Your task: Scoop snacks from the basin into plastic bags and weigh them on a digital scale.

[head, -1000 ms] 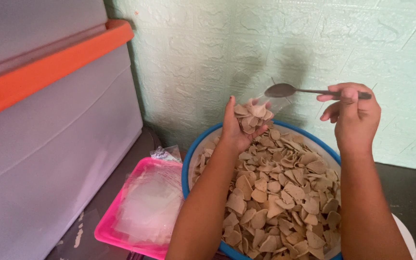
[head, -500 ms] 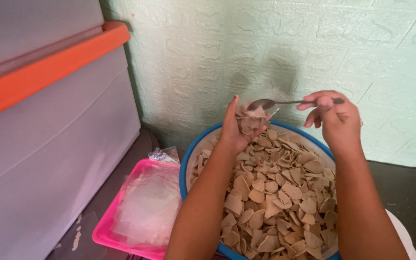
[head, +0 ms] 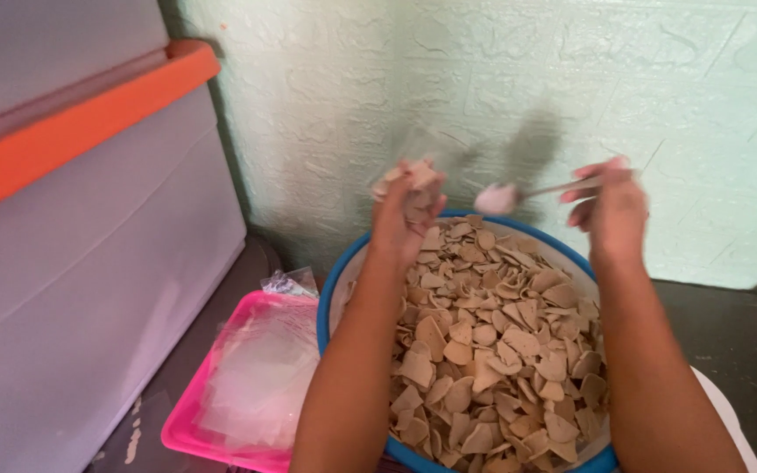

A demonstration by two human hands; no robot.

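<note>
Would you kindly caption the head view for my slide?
Left hand lifts chips, right hand holds a spoon over a blue bowl.

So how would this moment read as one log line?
left hand: holds small clear bag of beige chips | right hand: holds metal spoon | below: blue round basin of chips

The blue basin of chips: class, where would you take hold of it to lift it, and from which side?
Grip the blue basin by its rim, one hand at each side, coming from above. It is round, wide and piled with chips, so a one-sided hold would probably tip it. The left rim sits close beside the pink tray, and the wall seems to block the far side, so left and right look best.
</note>
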